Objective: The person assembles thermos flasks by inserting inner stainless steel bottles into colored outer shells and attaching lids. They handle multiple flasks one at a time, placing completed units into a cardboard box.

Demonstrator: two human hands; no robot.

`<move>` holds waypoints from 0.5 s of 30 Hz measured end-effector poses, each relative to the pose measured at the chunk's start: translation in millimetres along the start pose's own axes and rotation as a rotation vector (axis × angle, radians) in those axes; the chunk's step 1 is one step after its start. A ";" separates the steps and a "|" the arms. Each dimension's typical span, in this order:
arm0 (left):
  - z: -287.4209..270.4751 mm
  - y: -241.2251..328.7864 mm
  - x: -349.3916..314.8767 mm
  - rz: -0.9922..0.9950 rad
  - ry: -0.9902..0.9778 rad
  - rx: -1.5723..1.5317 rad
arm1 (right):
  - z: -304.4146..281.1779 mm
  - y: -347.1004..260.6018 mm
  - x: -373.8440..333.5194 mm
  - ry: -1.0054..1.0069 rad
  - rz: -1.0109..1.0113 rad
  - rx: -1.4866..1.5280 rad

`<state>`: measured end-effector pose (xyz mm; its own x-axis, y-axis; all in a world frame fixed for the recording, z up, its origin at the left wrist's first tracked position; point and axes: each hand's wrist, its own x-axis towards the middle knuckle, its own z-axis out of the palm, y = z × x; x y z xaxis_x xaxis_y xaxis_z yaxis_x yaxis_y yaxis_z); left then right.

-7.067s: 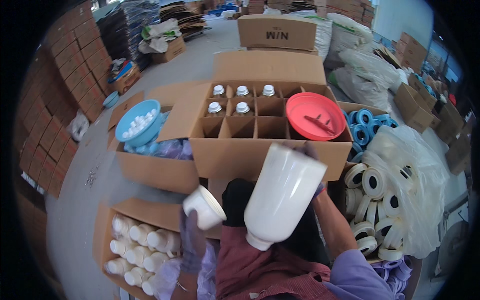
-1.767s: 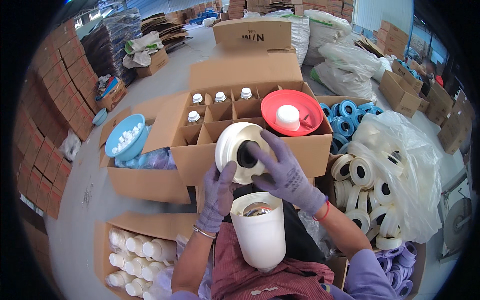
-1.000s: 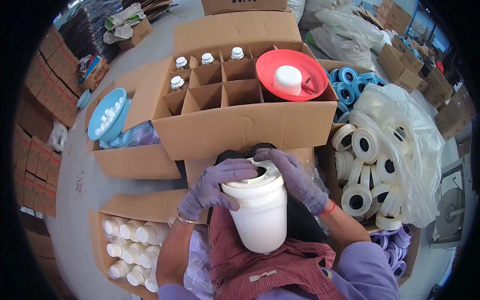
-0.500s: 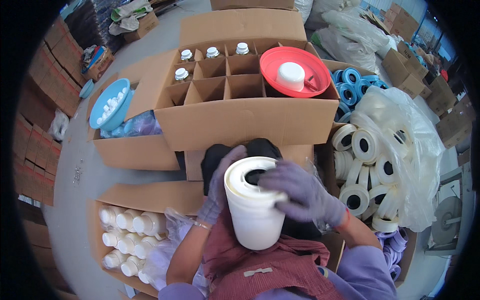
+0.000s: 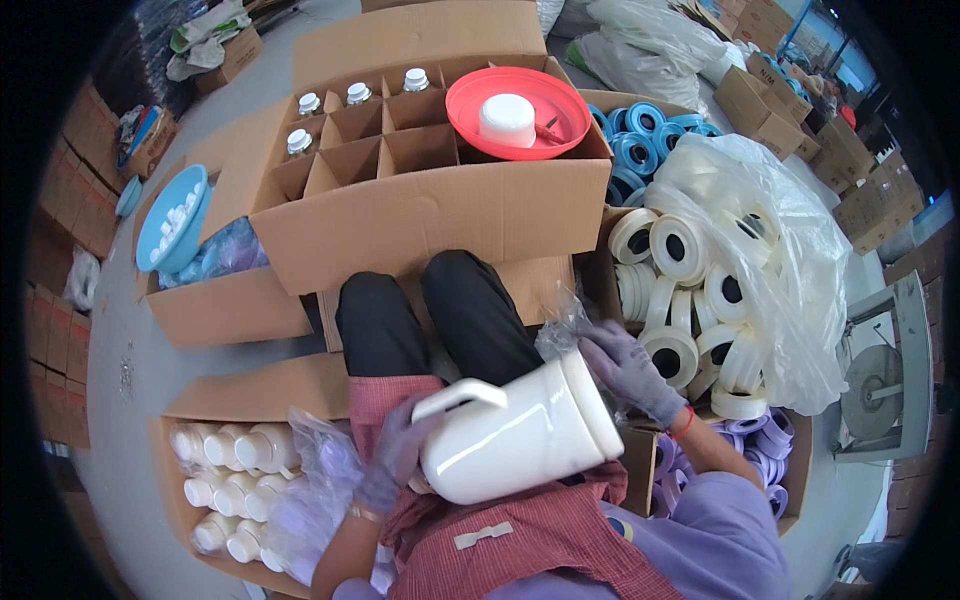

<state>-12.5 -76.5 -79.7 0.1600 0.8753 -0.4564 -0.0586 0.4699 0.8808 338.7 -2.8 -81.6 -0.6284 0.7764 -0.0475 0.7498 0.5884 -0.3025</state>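
A glossy white jug [image 5: 515, 435] with a looped handle lies tilted over my lap, its wide collared end toward the right. My left hand [image 5: 402, 455], in a purple-grey glove, is closed on the jug's narrower end beside the handle. My gloved right hand [image 5: 635, 375] is just beyond the collared end with fingers stretched out. Crumpled clear plastic [image 5: 562, 325] lies by its fingertips; whether they touch it I cannot tell. White ring-shaped collars with dark centres [image 5: 669, 357] fill a box just right of that hand.
Ahead stands a divided carton [image 5: 430, 220] with several capped bottles and a red basin [image 5: 570, 110]. At left are a blue bowl [image 5: 160, 245] of small white pieces and a box of white jugs [image 5: 240, 495]. Blue rings [image 5: 635, 152] and purple rings [image 5: 770, 435] sit at right.
The jug has gone from upright to lying tilted, its handle now showing. My right hand has left its top and moved right. The whole view has shifted.
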 end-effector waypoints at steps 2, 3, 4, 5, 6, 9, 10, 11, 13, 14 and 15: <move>1.0 9.7 14.4 0.131 -0.164 0.230 | -13.7 -29.2 10.3 0.271 -0.108 0.309; 3.6 16.4 18.7 0.388 -0.242 0.613 | -23.4 -43.7 16.5 0.418 -0.155 0.456; 7.9 16.8 19.1 0.235 -0.132 0.292 | -25.4 -48.0 20.2 0.451 -0.048 0.765; 13.9 18.2 19.4 0.079 -0.022 -0.028 | -28.3 -52.4 24.1 0.516 0.045 1.083; 15.0 23.9 20.7 0.652 -0.029 0.292 | -30.1 -51.4 27.8 0.415 0.300 1.550; 30.2 84.4 18.9 1.171 -0.179 0.945 | -6.2 -26.4 22.3 0.221 0.643 1.964; 20.8 84.8 28.1 1.105 -0.160 0.831 | -14.5 -27.8 26.0 0.262 0.595 1.816; 16.5 75.5 36.6 0.962 -0.089 0.488 | -15.8 -30.4 27.9 0.289 0.550 1.681; 12.7 76.2 37.3 0.206 -0.011 0.257 | -1.6 -10.0 32.0 0.589 -0.094 0.841; 9.0 69.9 35.5 0.338 -0.002 0.271 | -5.8 -11.9 36.9 0.544 -0.130 0.945; 13.4 60.8 24.0 0.437 0.142 0.264 | -11.1 -15.3 42.1 0.496 -0.169 1.046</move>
<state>1.0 -28.4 -35.5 0.0401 0.9986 -0.0359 0.1627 0.0289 0.9863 303.0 23.3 -68.4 -0.3813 0.8449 0.3751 -0.0170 0.3992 -0.9167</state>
